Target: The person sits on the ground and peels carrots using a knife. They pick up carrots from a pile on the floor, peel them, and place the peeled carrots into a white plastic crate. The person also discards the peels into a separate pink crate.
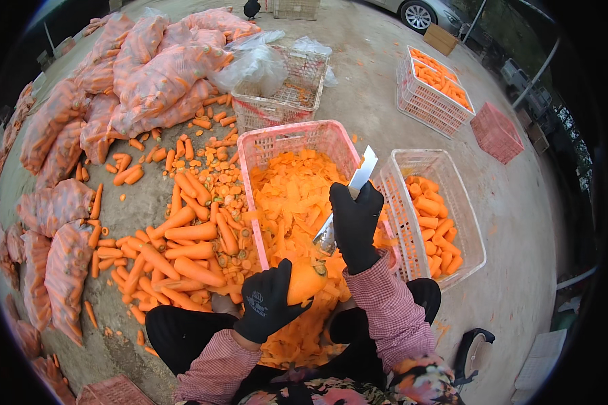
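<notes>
My left hand (263, 304), in a black glove, grips a thick carrot (306, 282) over the near side of a pink plastic crate (296, 130). In my right hand (355, 225), also gloved in black, is a metal peeling tool (365, 166). Its flat blade sticks out beyond my fist, and a shiny slotted-looking end shows below, a little above the carrot and apart from it. Orange carrot peelings (294, 187) heap up in the crate and spill toward my legs. Just right of it, a white plastic crate (399, 223) holds peeled carrots (433, 217).
Loose carrots (192, 253) and cut ends (228, 177) cover the ground to my left, with clear bags of carrots (167, 81) piled beyond. A crate with plastic film (283, 109) stands ahead. Farther right are filled crates (425, 104), a red crate (496, 132) and a car (420, 15).
</notes>
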Tool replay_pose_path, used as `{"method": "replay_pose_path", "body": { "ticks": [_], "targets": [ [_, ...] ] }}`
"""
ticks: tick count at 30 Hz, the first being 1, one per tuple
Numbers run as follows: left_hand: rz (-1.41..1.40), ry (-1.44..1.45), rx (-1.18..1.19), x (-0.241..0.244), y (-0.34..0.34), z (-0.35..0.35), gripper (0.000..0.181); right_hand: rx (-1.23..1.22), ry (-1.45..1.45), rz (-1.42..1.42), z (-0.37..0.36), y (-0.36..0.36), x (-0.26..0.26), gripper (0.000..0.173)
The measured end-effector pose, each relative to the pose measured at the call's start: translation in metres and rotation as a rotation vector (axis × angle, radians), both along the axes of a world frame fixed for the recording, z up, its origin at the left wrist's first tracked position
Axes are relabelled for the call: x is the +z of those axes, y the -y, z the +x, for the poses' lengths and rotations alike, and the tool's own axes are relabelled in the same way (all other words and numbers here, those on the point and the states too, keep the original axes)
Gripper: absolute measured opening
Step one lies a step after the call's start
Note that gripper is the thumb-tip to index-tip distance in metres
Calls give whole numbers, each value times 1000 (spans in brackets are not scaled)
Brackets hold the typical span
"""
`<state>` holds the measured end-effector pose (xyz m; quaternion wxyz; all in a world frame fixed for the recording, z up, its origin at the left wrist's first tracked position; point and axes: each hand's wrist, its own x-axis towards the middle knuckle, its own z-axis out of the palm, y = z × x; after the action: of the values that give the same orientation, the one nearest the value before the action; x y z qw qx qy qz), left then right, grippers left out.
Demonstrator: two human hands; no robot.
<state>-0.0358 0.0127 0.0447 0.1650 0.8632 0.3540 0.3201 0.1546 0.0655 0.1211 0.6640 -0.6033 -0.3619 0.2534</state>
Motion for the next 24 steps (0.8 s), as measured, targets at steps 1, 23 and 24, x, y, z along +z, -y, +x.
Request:
{"method": "replay_pose_path", "body": {
  "ticks": [1,23,24],
  "targets": [
    [62,-64,10,4,1,-3,77,21,-75,34,-14,4,8,14],
    [256,-189,118,10,8,-22,59,-113,458,106,-14,-8,15,21],
    [139,-53,87,14,4,-23,57,-81,435,107,-23,-8,19,19]
  ]
}}
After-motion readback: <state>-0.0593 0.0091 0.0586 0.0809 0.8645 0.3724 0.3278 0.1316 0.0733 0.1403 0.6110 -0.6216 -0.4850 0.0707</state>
